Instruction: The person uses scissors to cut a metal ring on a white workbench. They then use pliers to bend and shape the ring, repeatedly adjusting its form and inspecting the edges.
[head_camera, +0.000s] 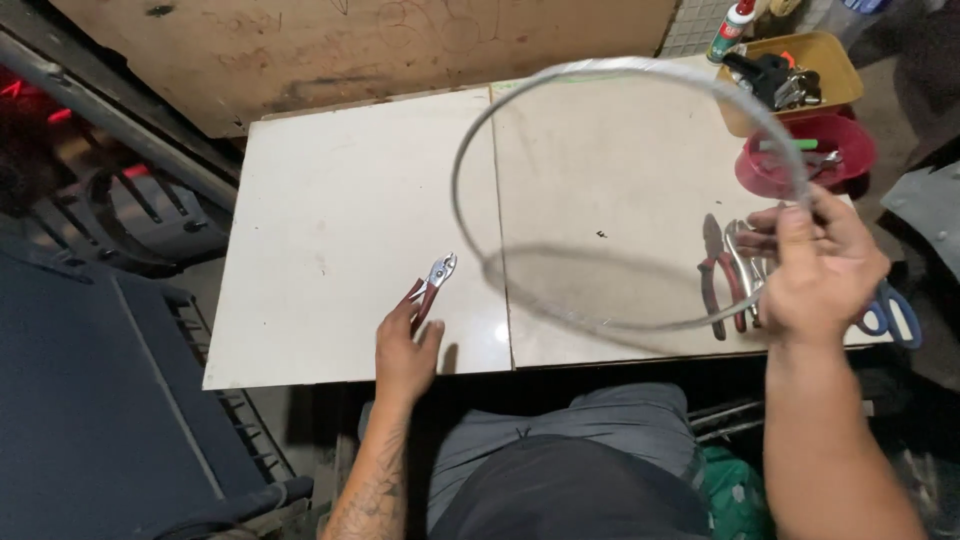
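The right hand (815, 270) pinches a large ring of grey wire (470, 160) between thumb and fingers, holding the loop above the white tabletop (340, 220). The left hand (405, 350) is closed around the red handles of a pair of pliers (432, 282), whose metal nose points away over the tabletop near its front edge. Just left of the right hand lie more red-handled pliers (718, 275) and a metal tool, partly hidden by the fingers. Beyond the right hand stand a red bowl (850, 150), a yellow tray (835, 60) of dark tools and a white glue bottle (730, 30) with a green label, cut off at the top. Blue-handled scissors (895, 315) show beside the right wrist. The left half of the tabletop lies open.
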